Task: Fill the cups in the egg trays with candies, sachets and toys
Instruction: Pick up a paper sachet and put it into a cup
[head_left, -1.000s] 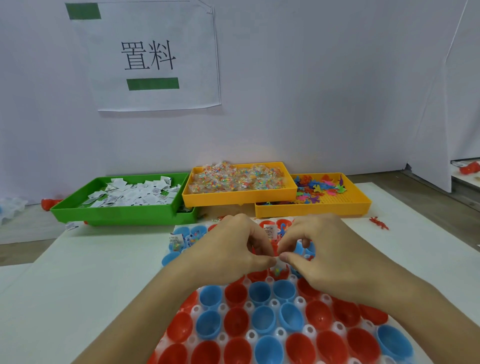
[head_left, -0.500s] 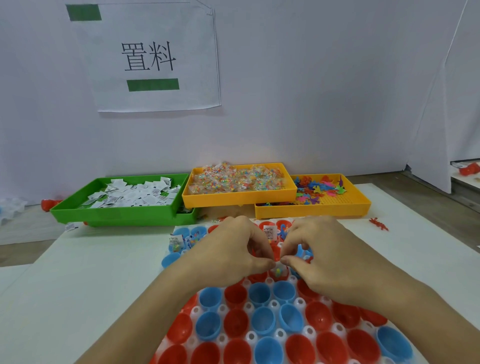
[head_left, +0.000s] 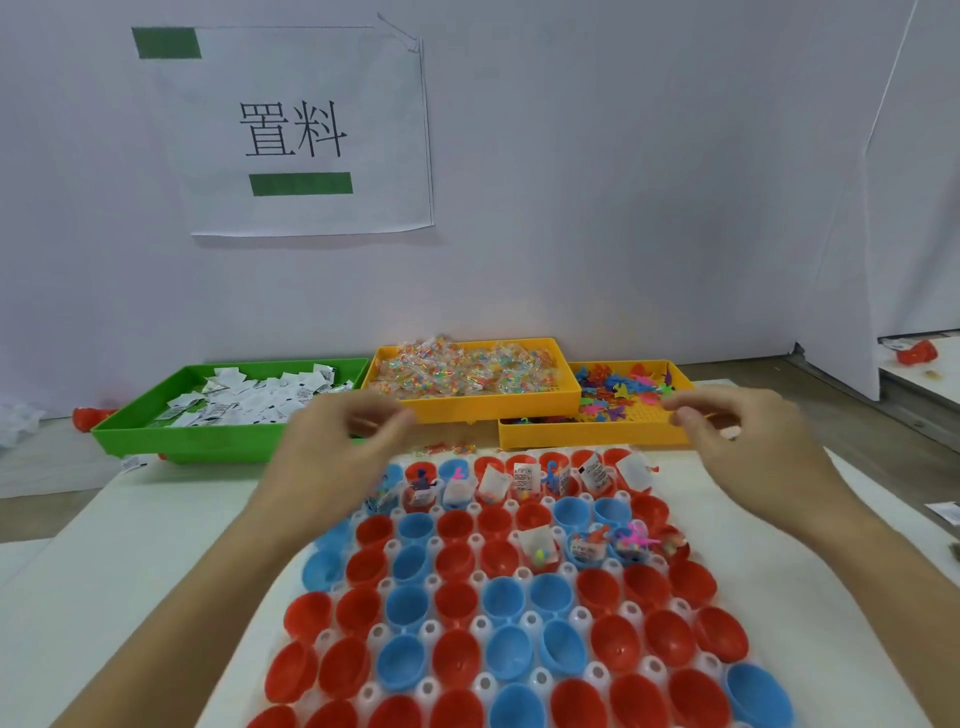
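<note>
I see the egg tray (head_left: 519, 621) in translucent white, its cups (head_left: 457, 600) an irregular mix of glossy red and sky blue. Behind it I make out a bright green bin (head_left: 208, 441) of white sachets (head_left: 260, 397) with black print, an orange-yellow bin (head_left: 483, 405) of clear-wrapped candies (head_left: 467, 366) speckled pink, green and orange, and a second yellow bin (head_left: 597, 434) with a dotted grid floor holding toys (head_left: 623, 387) in blue, pink, purple and orange. On the pale lilac wall (head_left: 649, 182) I see a white sheet (head_left: 311, 135) with black characters and two dark green bars.
</note>
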